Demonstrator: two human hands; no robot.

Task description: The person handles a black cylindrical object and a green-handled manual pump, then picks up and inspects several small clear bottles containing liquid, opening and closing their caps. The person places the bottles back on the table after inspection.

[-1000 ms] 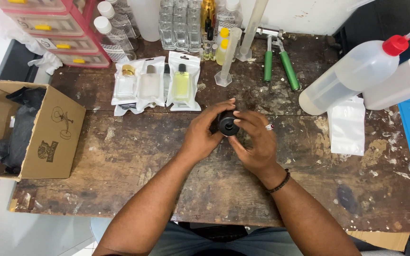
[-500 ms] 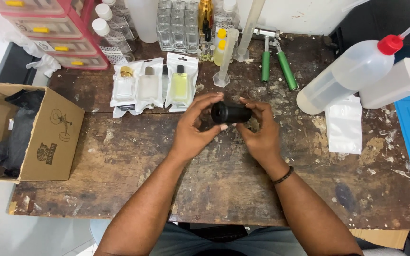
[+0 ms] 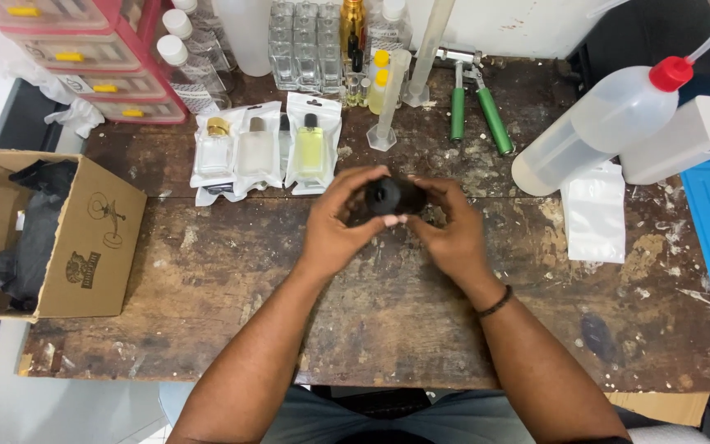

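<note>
1. Your left hand point(image 3: 334, 226) and right hand point(image 3: 449, 234) are both clamped on a small black bottle point(image 3: 392, 196), held above the tabletop point(image 3: 207, 279).
2. The bottle lies on its side, long axis from 3 to 9 o'clock, with its round end facing you.
3. The bagged bottles point(image 3: 265, 152) lie toward 10 o'clock.

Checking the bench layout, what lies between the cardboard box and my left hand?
In the head view, only bare scuffed wooden table lies between the cardboard box and the left hand.
</note>
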